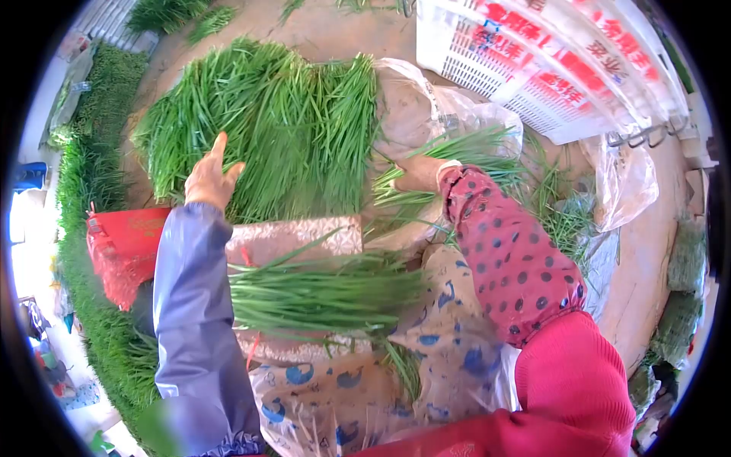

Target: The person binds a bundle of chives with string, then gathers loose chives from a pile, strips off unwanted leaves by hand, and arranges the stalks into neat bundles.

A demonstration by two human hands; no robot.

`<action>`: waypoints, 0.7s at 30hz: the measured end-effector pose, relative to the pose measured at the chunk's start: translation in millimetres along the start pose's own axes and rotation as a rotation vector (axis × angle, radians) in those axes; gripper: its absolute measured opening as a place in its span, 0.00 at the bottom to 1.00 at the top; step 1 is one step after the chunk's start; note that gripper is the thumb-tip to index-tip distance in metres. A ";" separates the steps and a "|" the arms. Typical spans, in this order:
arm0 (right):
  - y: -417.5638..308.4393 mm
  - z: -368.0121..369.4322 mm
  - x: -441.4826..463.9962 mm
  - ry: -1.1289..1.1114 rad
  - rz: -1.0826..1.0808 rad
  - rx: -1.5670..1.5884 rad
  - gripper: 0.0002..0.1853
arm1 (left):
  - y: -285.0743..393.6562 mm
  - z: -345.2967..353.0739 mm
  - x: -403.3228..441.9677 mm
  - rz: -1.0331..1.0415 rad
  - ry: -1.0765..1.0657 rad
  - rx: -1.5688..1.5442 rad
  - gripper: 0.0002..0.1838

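My left hand [212, 179] is open, with thumb and fingers spread, over the left front of a big heap of garlic chives [266, 122]. It holds nothing. At the heap's right edge, my right hand [417, 174] is closed on a small bunch of chives [487, 148], whose leaves stick out on both sides of it. Its fingertips are partly hidden. Between my arms, a loose bundle of chives [320, 293] lies crosswise on a low patterned stand [304, 234]. Red ties [251, 354] show at the stand's edge.
A white crate with red lettering [525, 65] stands at the upper right, with clear plastic bags [624, 179] nearby. Loose chives [563, 209] litter the ground to the right. A red bag [129, 244] lies left of my left sleeve. More greens [84, 266] line the left side.
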State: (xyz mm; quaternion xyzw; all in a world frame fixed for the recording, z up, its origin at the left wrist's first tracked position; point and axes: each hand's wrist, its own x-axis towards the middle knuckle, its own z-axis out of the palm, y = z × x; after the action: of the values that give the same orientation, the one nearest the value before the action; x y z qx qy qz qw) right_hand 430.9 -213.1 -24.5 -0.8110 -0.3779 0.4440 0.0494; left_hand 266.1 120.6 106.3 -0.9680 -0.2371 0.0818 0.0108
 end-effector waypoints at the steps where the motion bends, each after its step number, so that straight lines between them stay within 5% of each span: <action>1: -3.9 -2.8 14.4 0.129 -0.004 0.164 0.33 | 8.5 17.7 23.4 -0.021 -0.014 -0.031 0.41; 7: -21.2 8.4 119.7 0.377 0.207 0.559 0.39 | 47.9 106.4 101.0 -0.120 -0.132 0.017 0.46; 11: -33.5 20.0 157.6 0.357 0.327 0.712 0.50 | 97.5 131.9 122.3 0.310 0.027 -0.081 0.41; 15: -24.0 32.0 187.1 0.281 0.312 0.771 0.57 | 157.2 175.0 151.8 0.248 -0.161 -0.241 0.46; 19: -13.9 45.1 188.9 0.544 0.232 0.830 0.37 | 195.6 225.2 172.8 -0.016 -0.270 -0.303 0.58; 21: -18.0 48.0 193.3 0.603 0.202 0.735 0.20 | 191.4 250.2 193.1 -0.136 -0.323 -0.484 0.61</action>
State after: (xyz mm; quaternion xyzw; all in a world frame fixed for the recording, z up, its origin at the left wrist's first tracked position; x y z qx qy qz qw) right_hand 446.2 -85.7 -177.9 -0.8649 -0.0844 0.2958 0.3966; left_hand 481.5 35.3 -181.5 -0.8987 -0.3127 0.1749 -0.2528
